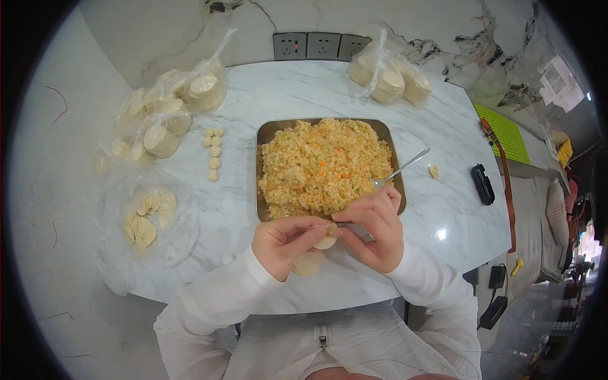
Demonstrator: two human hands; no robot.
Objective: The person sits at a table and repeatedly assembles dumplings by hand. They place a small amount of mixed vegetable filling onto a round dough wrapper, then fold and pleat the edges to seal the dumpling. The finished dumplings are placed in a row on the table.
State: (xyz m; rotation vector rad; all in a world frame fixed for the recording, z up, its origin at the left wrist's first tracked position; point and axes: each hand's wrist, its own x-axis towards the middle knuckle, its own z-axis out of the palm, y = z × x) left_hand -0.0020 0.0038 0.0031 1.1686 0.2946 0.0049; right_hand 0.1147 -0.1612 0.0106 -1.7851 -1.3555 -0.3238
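Between the fingertips of my left hand and my right hand is a thin round dough wrapper, partly folded at its upper edge. Both hands pinch it just in front of a metal tray. A chopped, grainy filling with orange and green bits fills the tray. The handle of a metal spoon leans over the tray's right rim. Another round wrapper lies on the marble-patterned table below my left hand. Small pleated dumplings stand in short rows left of the tray.
An opened plastic bag with loose wrappers lies at the left. Bagged wrapper stacks stand at the back left, more bags at the back right. A single small dough piece and a black case lie on the right.
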